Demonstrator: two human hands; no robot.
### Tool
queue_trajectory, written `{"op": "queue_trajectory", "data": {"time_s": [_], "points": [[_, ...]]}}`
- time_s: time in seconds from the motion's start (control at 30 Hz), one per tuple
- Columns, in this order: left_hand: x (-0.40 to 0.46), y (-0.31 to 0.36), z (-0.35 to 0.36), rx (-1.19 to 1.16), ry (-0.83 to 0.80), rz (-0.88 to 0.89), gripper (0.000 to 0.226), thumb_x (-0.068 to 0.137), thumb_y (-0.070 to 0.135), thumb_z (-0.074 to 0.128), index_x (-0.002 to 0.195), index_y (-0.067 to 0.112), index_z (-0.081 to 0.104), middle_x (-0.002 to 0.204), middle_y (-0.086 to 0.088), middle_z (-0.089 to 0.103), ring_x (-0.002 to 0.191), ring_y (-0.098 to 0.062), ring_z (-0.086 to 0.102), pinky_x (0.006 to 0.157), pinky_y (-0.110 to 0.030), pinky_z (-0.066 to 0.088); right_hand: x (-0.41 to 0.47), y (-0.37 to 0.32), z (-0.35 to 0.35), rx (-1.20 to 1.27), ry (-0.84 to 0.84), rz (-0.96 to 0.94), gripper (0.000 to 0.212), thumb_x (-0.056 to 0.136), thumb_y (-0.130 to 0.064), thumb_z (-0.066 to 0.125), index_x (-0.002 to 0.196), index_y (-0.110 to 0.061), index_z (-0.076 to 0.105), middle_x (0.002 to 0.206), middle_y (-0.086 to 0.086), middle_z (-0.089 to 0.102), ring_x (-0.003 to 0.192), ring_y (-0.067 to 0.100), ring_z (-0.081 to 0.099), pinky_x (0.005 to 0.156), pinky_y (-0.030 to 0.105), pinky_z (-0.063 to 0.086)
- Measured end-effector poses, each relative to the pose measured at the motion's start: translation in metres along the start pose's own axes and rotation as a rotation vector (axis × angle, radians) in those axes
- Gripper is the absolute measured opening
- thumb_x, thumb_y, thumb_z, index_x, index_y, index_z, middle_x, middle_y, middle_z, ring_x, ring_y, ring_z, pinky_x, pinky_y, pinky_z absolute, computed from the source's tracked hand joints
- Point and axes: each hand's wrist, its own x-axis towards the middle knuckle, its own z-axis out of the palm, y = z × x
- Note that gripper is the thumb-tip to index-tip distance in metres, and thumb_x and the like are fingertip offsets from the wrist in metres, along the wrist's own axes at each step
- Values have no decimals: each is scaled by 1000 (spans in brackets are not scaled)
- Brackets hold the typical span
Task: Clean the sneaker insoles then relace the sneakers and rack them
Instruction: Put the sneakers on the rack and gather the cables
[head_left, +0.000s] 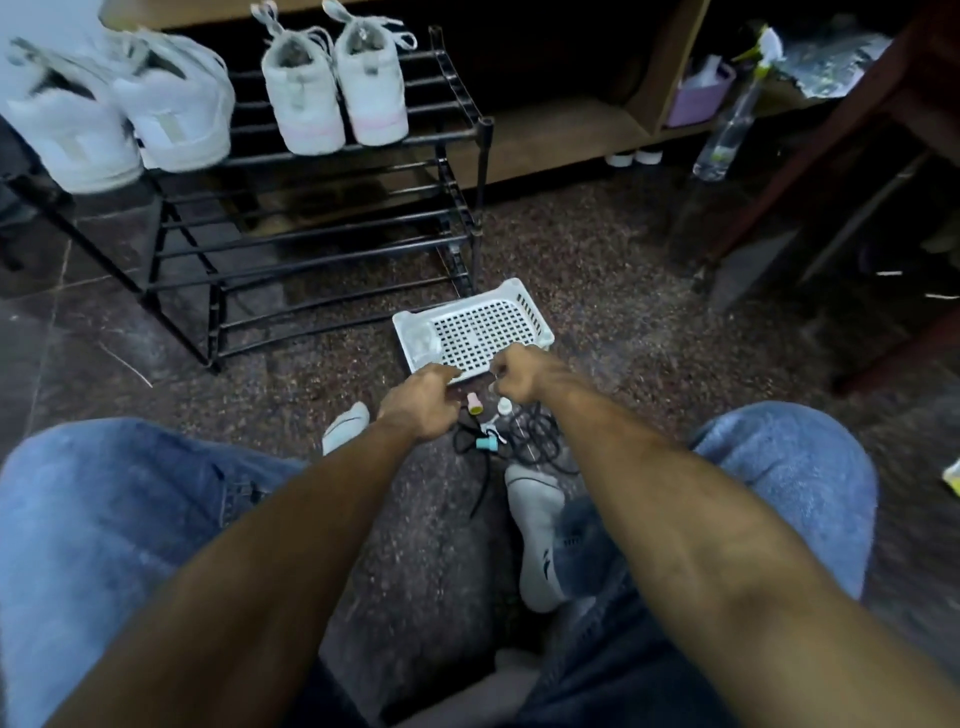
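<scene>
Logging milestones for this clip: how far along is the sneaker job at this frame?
Racking looks done: two white pairs, one left and one right, sit on the black rack's top shelf, the right pair visibly laced. In hand: left hand and right hand are at the near edge of the white basket, over small bottles and black cords. What the fingers hold is unclear. Left: apparently tidying only.

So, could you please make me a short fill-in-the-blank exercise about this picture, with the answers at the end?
1. Two pairs of white sneakers stand on the ___ shelf of the black rack.
2. The white perforated tray lies on the ___.
3. The spray bottle stands to the ___ of the rack.
4. The left hand and the right hand are at the tray's ___ edge.

Answers: top; floor; right; near
</scene>
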Motion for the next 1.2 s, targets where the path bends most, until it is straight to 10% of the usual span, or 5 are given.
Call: {"op": "queue_trajectory", "data": {"time_s": [0.5,0.7,1.2], "points": [[17,-26,71,-139,-265,-74,37,90,8,51,125,19,59,106,-2,62,79,-14,54,53,-13,39,-1,43,79,-29,-119,206,31,84,-33,62,107,-12,68,115,21,63,105,33,64,88,36,52],[44,-43,108,-56,-289,-75,34,86,11,55,120,10,61,109,-15,65,99,-33,61,85,-40,52,35,81,119,-34,-22,420,37,92,-23,54,127,-12,55,130,16,58,121,36,54,95,41,46],[54,-56,147,-341,-353,-198,15,79,1,53,71,12,58,79,-10,60,81,-24,59,71,-34,48,65,117,133,105,-214,345,30,85,-27,61,108,-9,65,109,18,68,97,34,65,79,39,56]]}}
